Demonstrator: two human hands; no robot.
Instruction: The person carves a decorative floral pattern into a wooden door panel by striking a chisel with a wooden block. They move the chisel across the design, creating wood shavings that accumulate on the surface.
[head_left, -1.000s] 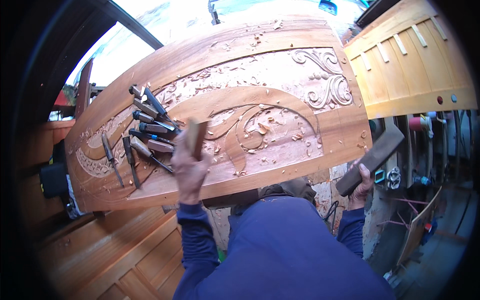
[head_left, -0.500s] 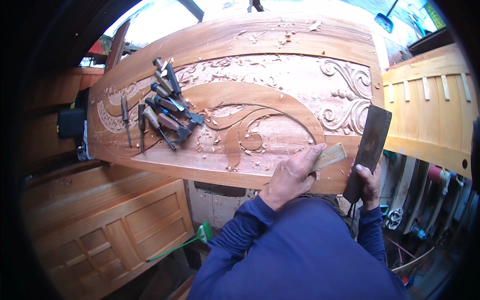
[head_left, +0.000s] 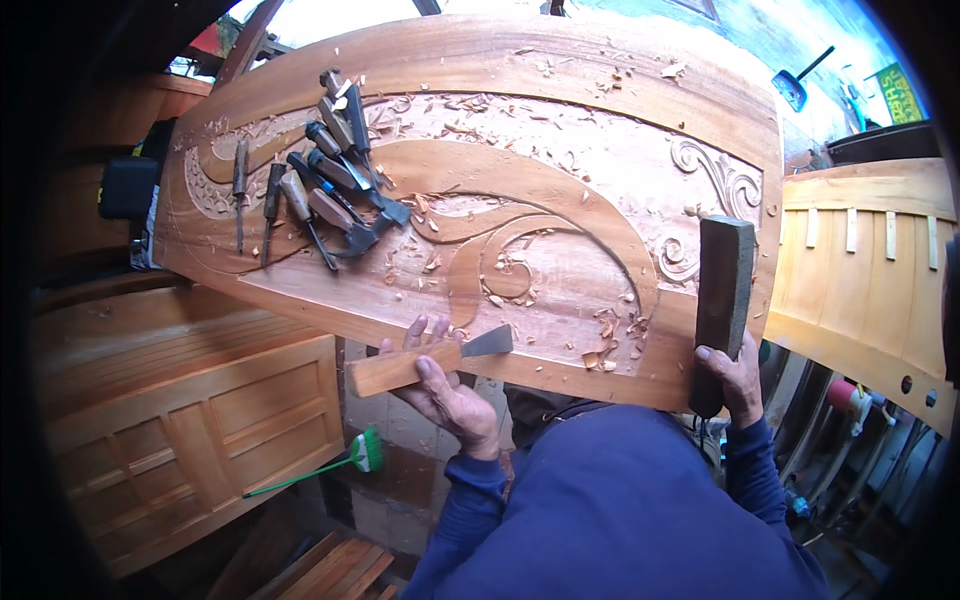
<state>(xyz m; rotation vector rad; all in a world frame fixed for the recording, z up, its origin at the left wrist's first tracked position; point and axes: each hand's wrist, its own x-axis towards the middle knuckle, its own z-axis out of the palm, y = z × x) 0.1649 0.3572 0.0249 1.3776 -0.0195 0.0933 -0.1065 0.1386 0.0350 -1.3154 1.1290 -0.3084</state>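
My left hand (head_left: 455,405), palm turned up, holds a flat-bladed chisel (head_left: 405,368) by its pale wooden handle. Its steel blade points right, over the near edge of the carved wooden panel (head_left: 540,375). At the panel's right end, my right hand (head_left: 738,378) grips the lower part of a long dark wooden block (head_left: 726,270), which stands nearly upright. Raised scrolls and leafy curls cover the panel, with wood shavings (head_left: 605,340) scattered about. Several carving chisels (head_left: 298,195) lie in a heap on its left part, beside a dark axe-like metal head (head_left: 365,235).
A panelled wooden door (head_left: 230,410) leans at the lower left, near a green broom (head_left: 366,450). To the right stands a yellowish slatted wood panel (head_left: 860,280). A black case (head_left: 128,188) sits at the left end of the carved panel.
My left hand has moved left and turned palm up, bringing the chisel's blade into sight. The dark block is more upright in my right hand. The view has shifted slightly.
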